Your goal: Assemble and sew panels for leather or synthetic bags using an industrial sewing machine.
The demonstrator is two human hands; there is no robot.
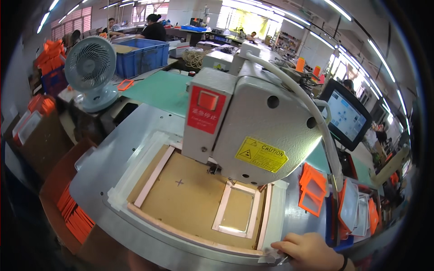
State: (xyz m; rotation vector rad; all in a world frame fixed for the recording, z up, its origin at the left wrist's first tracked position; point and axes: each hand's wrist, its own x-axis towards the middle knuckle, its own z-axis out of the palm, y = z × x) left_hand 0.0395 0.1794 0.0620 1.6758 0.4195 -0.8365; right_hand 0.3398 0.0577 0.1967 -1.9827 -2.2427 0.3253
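Note:
At the lower right, my right hand is closed beside the near right corner of a sewing machine's work frame. A small metal tool shows under its fingers; its kind is mostly hidden. A crumpled piece of clear tape lies by the fingertips. The brown board in the frame has pale pink strips along its edges. On its right side sits a small pale rectangular frame around a shiny clear window, close to the grey machine head. My left hand is not in view.
Orange mesh pieces lie right of the frame, near a bin of orange and white pieces. A box of orange strips stands left. A fan, blue crate and screen stand farther back. Other people sit beyond.

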